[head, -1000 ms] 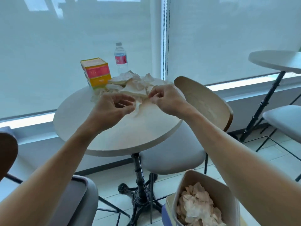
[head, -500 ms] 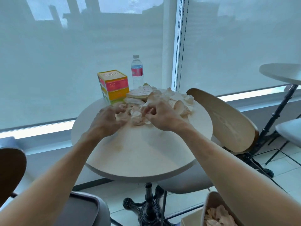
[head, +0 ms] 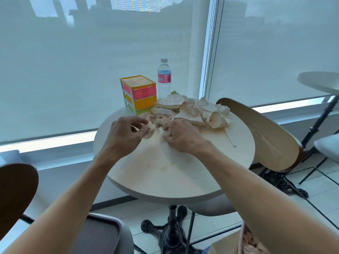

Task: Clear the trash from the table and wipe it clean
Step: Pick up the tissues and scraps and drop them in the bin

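Trash pile (head: 192, 110): crumpled tissues, paper cones and a perforated paper disc, heaped on the far half of the round table (head: 183, 176), just in front of the coloured box (head: 139, 94) and the water bottle (head: 164, 77).

Change over the last second: both hands have moved from picking at one tissue at the pile's near edge to digging into the edge itself. Left hand (head: 126, 136) now pinches a crumpled tissue wad (head: 149, 130) between thumb and fingers, lifted slightly off the surface. Right hand (head: 181, 136) has its fingers curled down onto a second clump (head: 162, 132) against the tabletop; whether it actually grips that clump cannot be told.

Judgement: gathering step, a handful being collected for disposal. Most of the pile is untouched, so clearing is at an early stage; wiping not yet begun. Faint stains show on the near tabletop.

Outward: a paper bag (head: 244, 242) holding crumpled tissue sits at lower right, near the floor. A wooden chair (head: 266, 136) stands just beside the table's right edge.
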`<state>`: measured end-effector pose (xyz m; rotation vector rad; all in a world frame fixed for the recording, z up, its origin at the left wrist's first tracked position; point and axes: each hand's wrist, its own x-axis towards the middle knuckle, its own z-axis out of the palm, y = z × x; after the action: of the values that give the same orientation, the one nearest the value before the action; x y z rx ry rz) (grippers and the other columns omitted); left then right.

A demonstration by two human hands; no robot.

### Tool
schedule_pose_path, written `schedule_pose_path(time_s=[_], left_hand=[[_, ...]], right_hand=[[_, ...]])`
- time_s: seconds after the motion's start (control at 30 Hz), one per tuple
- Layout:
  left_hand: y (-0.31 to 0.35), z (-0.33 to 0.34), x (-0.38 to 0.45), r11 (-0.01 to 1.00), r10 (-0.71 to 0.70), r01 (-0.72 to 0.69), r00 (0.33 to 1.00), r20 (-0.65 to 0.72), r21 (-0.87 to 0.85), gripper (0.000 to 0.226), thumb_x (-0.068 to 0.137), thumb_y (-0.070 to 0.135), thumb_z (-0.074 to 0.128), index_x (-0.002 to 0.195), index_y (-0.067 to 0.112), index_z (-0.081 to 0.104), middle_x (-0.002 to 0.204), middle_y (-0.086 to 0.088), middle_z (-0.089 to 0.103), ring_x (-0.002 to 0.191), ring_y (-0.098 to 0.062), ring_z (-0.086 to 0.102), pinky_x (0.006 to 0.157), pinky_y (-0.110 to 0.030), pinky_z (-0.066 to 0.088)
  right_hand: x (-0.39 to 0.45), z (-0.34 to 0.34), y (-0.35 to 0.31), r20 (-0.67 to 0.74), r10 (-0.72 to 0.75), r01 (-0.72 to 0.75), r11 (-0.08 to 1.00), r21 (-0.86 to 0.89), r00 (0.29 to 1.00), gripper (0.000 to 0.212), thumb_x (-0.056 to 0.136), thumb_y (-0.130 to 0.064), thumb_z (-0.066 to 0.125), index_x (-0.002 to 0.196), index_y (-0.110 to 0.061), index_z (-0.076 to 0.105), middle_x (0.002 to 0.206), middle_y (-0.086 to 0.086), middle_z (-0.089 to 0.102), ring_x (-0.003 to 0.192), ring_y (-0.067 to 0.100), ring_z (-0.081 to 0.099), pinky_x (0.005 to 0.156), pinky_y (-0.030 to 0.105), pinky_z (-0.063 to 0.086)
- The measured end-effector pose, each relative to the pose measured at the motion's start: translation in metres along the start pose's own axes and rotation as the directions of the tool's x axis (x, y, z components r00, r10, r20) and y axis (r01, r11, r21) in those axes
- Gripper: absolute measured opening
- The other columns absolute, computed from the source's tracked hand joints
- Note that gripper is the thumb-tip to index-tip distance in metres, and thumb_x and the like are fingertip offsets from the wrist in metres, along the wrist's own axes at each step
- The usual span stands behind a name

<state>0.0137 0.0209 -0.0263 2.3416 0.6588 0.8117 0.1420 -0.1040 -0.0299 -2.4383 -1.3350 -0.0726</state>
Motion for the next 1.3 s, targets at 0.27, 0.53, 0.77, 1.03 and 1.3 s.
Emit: schedule_pose_path(time_s=[0.27, 0.53, 0.77, 1.03, 1.3], left_hand=[[0.005, -0.006, -0.016, 0.997, -0.022, 0.022, 1.0, 0.007, -0.079, 0.02, 0.085, 0.033, 0.074, 0.103, 0.026, 0.074, 0.089, 0.008, 0.071, 0.073, -0.002, 0.063, 0.052, -0.003, 0.04], [0.033, 0.008, -0.036, 0.973, 0.001, 0.011, 0.999, 0.053, -0.229, 0.018, 0.083, 0.027, 0.075, 0.102, 0.024, 0.075, 0.09, 0.006, 0.071, 0.079, -0.01, 0.065, 0.067, -0.02, 0.046], [0.087, 0.031, -0.065, 0.934, 0.043, 0.001, 0.993, 0.113, -0.358, 0.017, 0.085, 0.021, 0.072, 0.102, 0.022, 0.073, 0.093, 0.004, 0.07, 0.08, -0.006, 0.066, 0.062, -0.01, 0.049], [0.142, 0.074, -0.109, 0.906, 0.071, 0.017, 0.979, 0.19, -0.424, 0.016, 0.085, 0.024, 0.073, 0.1, 0.028, 0.073, 0.091, 0.003, 0.073, 0.08, -0.006, 0.067, 0.07, -0.016, 0.053], [0.185, 0.116, -0.149, 0.9, 0.095, 0.026, 0.963, 0.253, -0.436, 0.019, 0.084, 0.022, 0.074, 0.102, 0.025, 0.073, 0.092, 0.0, 0.074, 0.085, -0.014, 0.07, 0.076, -0.025, 0.057]], right_hand=[[-0.021, -0.032, -0.009, -0.183, 0.024, 0.051, 0.917, 0.396, 0.983, 0.015, 0.094, -0.027, 0.062, 0.103, -0.019, 0.07, 0.078, -0.007, 0.062, 0.071, 0.009, 0.06, 0.067, 0.025, 0.051], [-0.071, -0.063, 0.021, -0.229, 0.081, 0.038, 0.88, 0.473, 0.97, 0.019, 0.092, -0.038, 0.064, 0.107, -0.027, 0.069, 0.077, -0.013, 0.059, 0.059, -0.004, 0.052, 0.052, 0.006, 0.038], [-0.134, -0.081, 0.077, -0.203, 0.18, -0.047, 0.848, 0.528, 0.963, 0.018, 0.09, -0.044, 0.065, 0.102, -0.03, 0.069, 0.081, -0.008, 0.067, 0.058, -0.005, 0.052, 0.058, 0.012, 0.04], [-0.203, -0.073, 0.145, -0.09, 0.277, -0.165, 0.769, 0.617, 0.957, 0.028, 0.086, -0.055, 0.064, 0.103, -0.033, 0.068, 0.086, -0.005, 0.07, 0.08, 0.008, 0.066, 0.075, 0.029, 0.056], [-0.271, -0.049, 0.198, 0.183, 0.32, -0.366, 0.74, 0.565, 0.93, 0.027, 0.088, -0.053, 0.063, 0.098, -0.028, 0.068, 0.08, -0.008, 0.067, 0.065, 0.002, 0.058, 0.062, 0.018, 0.041]])
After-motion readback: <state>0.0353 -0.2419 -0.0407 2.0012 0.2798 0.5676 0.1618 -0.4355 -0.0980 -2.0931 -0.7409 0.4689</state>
